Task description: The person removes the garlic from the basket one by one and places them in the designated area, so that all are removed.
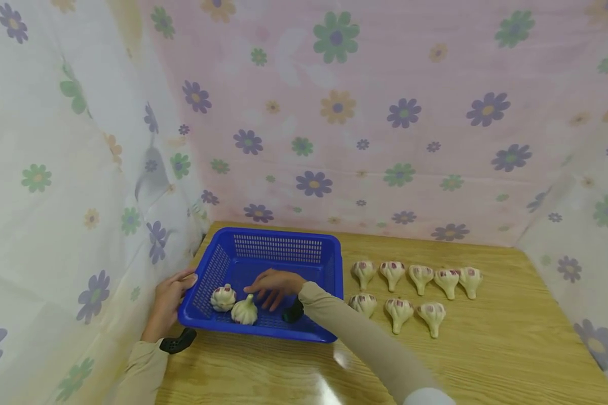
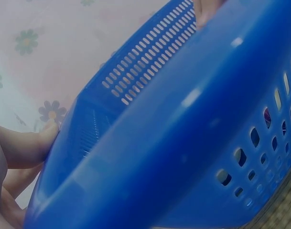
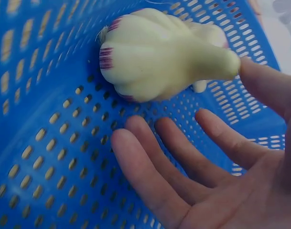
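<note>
A blue plastic basket (image 1: 263,333) with slotted walls stands at the left of the table. My left hand (image 1: 168,298) grips its left rim, with the thumb on the rim in the left wrist view. Inside the basket, my right hand (image 1: 276,284) is spread with its fingers apart and holds nothing. Close to it lies a garlic bulb (image 3: 145,57), white with purple streaks; the thumb is at its stem tip, touching or nearly so. A second garlic bulb (image 1: 223,297) lies beside the first, at the basket's left side.
Right of the basket, several garlic bulbs lie in two rows on the wooden table (image 1: 512,326), including a back-row bulb (image 1: 392,273) and a front-row bulb (image 1: 398,313). A flowered sheet (image 1: 365,140) hangs behind and at both sides.
</note>
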### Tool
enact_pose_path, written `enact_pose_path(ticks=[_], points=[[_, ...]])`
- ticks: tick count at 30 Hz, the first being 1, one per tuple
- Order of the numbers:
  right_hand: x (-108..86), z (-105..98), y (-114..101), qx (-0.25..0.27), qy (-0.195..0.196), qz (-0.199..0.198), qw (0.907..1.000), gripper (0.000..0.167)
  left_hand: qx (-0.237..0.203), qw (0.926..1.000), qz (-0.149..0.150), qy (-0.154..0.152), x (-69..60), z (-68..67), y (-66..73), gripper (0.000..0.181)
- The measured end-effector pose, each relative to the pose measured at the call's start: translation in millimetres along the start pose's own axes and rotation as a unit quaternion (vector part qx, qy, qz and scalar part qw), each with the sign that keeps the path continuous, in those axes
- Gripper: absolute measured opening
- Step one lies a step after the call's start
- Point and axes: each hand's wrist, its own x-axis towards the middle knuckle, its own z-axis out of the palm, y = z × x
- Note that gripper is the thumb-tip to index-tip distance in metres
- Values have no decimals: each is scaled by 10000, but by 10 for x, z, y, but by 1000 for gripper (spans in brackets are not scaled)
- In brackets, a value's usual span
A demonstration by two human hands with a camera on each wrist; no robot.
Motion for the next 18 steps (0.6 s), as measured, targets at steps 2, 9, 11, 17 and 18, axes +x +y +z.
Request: enact_pose_path(ticks=[2,9,11,17,18], points=[[57,44,-10,-38,-28,82,10000,47,39,10000,-2,12,0,-5,-4,49],[195,107,-14,-413,-222,234,9986,40,-94,10000,19,-2,14,29,-21,48],[215,110,-22,-499,-324,208,9980,35,-100,9999,24,31,21,30,-28,48],[242,116,-47,-686,-697,128,9951,29,-116,9999,18,90,23,4,-37,47],[244,117,-52,-704,-743,127,9947,28,-123,9999,18,91,20,-3,-36,47]])
